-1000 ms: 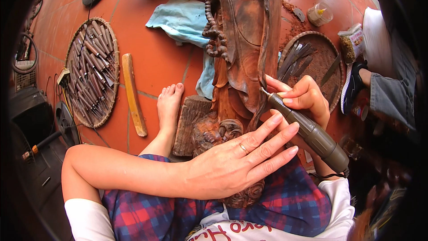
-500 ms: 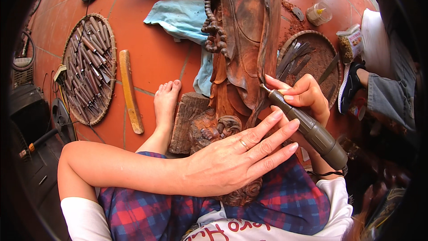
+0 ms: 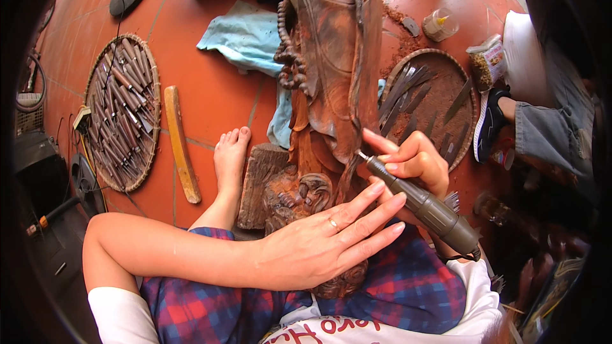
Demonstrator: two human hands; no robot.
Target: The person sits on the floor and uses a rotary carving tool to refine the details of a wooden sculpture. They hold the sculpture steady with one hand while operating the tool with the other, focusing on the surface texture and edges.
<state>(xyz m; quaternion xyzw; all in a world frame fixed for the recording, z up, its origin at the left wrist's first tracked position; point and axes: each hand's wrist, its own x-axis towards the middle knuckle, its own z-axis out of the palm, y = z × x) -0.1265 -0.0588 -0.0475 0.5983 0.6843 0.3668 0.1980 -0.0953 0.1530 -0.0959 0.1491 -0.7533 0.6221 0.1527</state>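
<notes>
A carved reddish-brown wooden statue [image 3: 328, 51] with draped folds and a string of beads lies lengthwise before me, its near carved end [image 3: 296, 197] at my lap. My right hand [image 3: 417, 165] grips a dark rotary carving handpiece [image 3: 427, 207] between thumb and fingers. Its metal bit meets or nearly meets the lower edge of the drapery; contact is too small to tell. My left hand [image 3: 325, 242] lies flat across the near end of the carving, fingers stretched out and close together. Its fingertips reach beside the handpiece, holding nothing.
A round basket [image 3: 155, 134] of wooden-handled chisels and a curved wooden stick [image 3: 180, 143] lie left. Blue cloth [image 3: 239, 38] lies behind. To the right are a shallow basket [image 3: 468, 79] with flat blades, a jar [image 3: 440, 24] and another person's shoe [image 3: 488, 121]. A wood block [image 3: 258, 185] stands beside my foot.
The whole view has shifted a little, with the scene sliding left and mostly downward. My right hand has brought the handpiece's bit slightly lower along the drapery edge. My left hand stays flat.
</notes>
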